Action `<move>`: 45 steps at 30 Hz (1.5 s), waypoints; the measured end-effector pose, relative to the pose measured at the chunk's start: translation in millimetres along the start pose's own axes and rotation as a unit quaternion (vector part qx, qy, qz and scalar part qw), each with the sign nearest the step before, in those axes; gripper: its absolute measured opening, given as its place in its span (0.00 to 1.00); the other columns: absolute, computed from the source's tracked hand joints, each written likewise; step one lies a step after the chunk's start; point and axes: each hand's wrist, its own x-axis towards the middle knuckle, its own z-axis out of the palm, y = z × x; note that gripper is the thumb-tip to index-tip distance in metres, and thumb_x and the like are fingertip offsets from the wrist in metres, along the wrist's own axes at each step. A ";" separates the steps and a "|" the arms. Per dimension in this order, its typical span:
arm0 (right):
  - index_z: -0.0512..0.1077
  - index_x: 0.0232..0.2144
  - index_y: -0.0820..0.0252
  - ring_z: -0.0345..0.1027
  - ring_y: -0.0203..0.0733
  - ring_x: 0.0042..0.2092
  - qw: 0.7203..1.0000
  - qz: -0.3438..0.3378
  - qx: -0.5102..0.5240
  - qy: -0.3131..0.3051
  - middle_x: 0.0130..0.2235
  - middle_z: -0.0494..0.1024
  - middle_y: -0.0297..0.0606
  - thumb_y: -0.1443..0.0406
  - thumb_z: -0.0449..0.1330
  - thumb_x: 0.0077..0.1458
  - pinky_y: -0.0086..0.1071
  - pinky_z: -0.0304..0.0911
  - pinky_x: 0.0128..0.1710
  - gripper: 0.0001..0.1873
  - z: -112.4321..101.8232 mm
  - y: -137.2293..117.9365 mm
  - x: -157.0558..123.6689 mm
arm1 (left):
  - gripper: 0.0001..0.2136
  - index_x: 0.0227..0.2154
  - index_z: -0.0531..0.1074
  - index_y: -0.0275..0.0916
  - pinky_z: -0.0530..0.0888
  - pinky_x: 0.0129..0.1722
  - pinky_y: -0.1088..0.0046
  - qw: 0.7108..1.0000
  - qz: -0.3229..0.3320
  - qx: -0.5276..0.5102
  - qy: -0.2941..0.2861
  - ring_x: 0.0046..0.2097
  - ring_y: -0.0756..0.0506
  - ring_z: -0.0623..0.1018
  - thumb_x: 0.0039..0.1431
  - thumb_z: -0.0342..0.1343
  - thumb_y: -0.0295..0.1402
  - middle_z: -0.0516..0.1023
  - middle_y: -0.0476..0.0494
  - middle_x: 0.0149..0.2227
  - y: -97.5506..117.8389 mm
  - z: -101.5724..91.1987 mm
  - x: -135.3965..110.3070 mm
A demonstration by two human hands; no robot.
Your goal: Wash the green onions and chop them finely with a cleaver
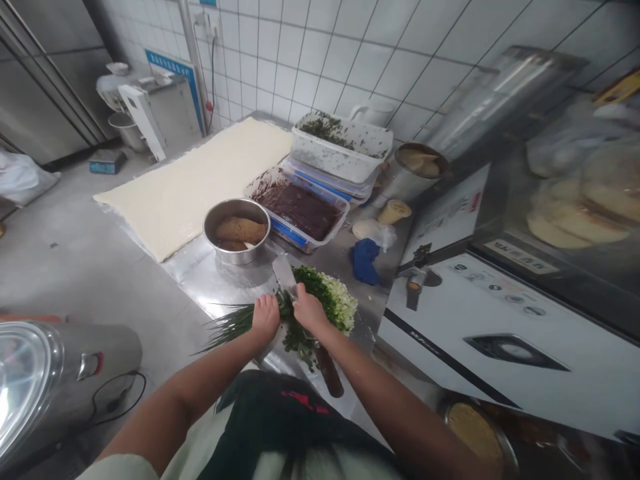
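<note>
Head view down onto a steel worktable [215,283]. Centre of frame: the left hand [265,317] curls closely over a bunch of long green chives [231,323], apparently to keep the stalks gathered and steady. The right hand [310,310] closes firmly around a kitchen knife [284,275], with the blade pointing up the frame and the dark wooden handle [329,369] running toward lower centre. Just right of the hands lies a heap of chopped green and pale stalks [334,300] (seemingly kept apart from the uncut bunch). Further up the frame, a steel bowl of brown paste [236,230], a plastic tub of dark red paste [300,210] and a tub of chopped greens [340,147] sit beside a long sheet of dough [190,180], presumably placed within easy reach.
</note>
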 end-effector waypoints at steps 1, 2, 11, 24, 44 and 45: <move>0.52 0.43 0.63 0.68 0.42 0.35 1.000 0.008 0.020 0.009 0.33 0.73 0.42 0.68 0.48 0.51 0.28 0.53 0.30 0.16 -1.3 8.5 -0.6 | 0.12 0.40 0.64 0.31 0.61 0.41 0.63 1.000 -0.006 -0.002 0.005 0.42 0.42 0.65 0.56 0.39 0.26 0.66 0.36 0.37 -2.5 -1.5 5.1; 0.52 0.44 0.63 0.68 0.42 0.35 0.999 0.011 0.042 0.016 0.33 0.73 0.42 0.67 0.49 0.51 0.28 0.53 0.30 0.16 -2.9 17.2 -1.3 | 0.13 0.42 0.63 0.31 0.60 0.43 0.62 1.000 -0.008 -0.005 0.007 0.42 0.41 0.65 0.55 0.42 0.29 0.66 0.36 0.38 -5.3 -3.3 10.5; 0.60 0.40 0.59 0.65 0.41 0.35 0.993 0.064 0.081 0.050 0.32 0.72 0.37 0.64 0.49 0.51 0.28 0.53 0.31 0.12 -0.8 75.9 -7.2 | 0.52 0.54 0.49 0.23 0.52 0.52 0.55 0.992 0.043 -0.068 -0.096 0.51 0.33 0.59 0.30 0.56 0.57 0.59 0.25 0.51 -37.6 -24.9 49.2; 0.64 0.35 0.60 0.63 0.42 0.37 0.974 0.055 0.114 0.190 0.37 0.70 0.42 0.64 0.47 0.51 0.32 0.55 0.36 0.10 18.8 72.8 -60.9 | 0.25 0.52 0.55 0.37 0.57 0.51 0.60 0.977 0.024 -0.159 0.143 0.52 0.41 0.58 0.48 0.49 0.25 0.57 0.37 0.53 -73.2 -65.2 7.7; 0.64 0.34 0.57 0.65 0.37 0.40 0.917 -0.290 0.030 -0.272 0.38 0.71 0.35 0.70 0.43 0.53 0.29 0.58 0.39 0.11 330.1 -27.1 -155.2 | 0.19 0.46 0.61 0.39 0.60 0.51 0.56 0.794 -0.551 -0.172 0.190 0.52 0.41 0.62 0.48 0.47 0.29 0.62 0.39 0.49 -114.4 136.8 -446.6; 0.65 0.34 0.57 0.65 0.37 0.41 0.910 -0.295 -0.016 -0.290 0.39 0.70 0.36 0.71 0.44 0.53 0.29 0.58 0.39 0.11 357.8 -33.7 -143.8 | 0.18 0.46 0.61 0.39 0.61 0.51 0.56 0.781 -0.572 -0.174 0.180 0.52 0.41 0.62 0.48 0.46 0.29 0.62 0.39 0.49 -112.1 152.2 -462.7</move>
